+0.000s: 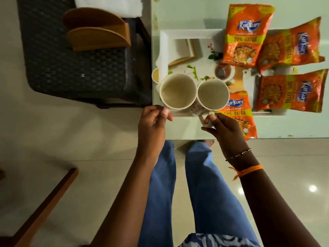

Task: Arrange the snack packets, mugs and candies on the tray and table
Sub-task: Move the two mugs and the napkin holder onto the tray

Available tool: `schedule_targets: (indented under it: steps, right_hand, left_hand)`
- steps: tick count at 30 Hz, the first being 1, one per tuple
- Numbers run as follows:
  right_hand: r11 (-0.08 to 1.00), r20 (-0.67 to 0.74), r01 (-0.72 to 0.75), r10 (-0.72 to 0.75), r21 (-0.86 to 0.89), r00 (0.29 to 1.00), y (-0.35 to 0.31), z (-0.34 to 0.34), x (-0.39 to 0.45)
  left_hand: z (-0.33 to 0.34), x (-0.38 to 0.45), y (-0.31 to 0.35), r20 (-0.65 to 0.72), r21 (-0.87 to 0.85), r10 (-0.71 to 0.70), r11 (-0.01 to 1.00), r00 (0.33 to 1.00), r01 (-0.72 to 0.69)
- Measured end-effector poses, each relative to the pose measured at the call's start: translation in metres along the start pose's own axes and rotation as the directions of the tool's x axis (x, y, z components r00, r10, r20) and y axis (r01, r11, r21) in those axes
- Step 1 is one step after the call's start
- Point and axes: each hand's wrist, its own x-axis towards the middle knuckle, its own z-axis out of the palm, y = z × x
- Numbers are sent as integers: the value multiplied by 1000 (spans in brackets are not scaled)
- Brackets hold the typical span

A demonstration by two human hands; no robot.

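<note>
Two empty cream mugs are held side by side over the near left corner of the white printed tray (165, 43). My left hand (153, 122) grips the left mug (178, 91) at its near rim or handle. My right hand (222, 129) holds the right mug (212, 94) by its handle. Several orange snack packets lie on the tray: one at the back (246, 34), one at the far right (292, 45), one at the right front (290, 91), and one (238, 114) hanging over the tray's near edge under my right hand. No candies are visible.
The tray rests on a pale glossy table (293, 127) whose near edge runs just past my right hand. A dark woven chair (71, 65) with a wooden holder (98, 32) stands to the left. A wooden edge (53, 198) sits at lower left.
</note>
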Motion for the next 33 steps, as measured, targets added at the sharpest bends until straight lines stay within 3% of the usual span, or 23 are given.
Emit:
schedule_targets:
  steps: [10, 21, 24, 28, 33]
  right_hand:
    - [996, 10, 25, -24, -85, 1000, 13, -31, 12]
    - [931, -7, 3, -6, -364, 1000, 9, -34, 17]
    - [840, -86, 34, -96, -541, 992, 4, -35, 13]
    - [626, -187, 93, -367, -775, 911, -13, -31, 5]
    - [583, 44, 325, -444, -744, 895, -51, 15, 15]
  left_hand:
    - [47, 0, -9, -46, -18, -79, 997, 996, 78]
    - [46, 3, -19, 23, 107, -96, 990, 995, 93]
    - [42, 4, -15, 39, 92, -151, 985, 988, 147]
    - [27, 10, -12, -4, 1, -224, 975, 975, 224]
    - [-8, 30, -6, -107, -121, -216, 972, 970, 203]
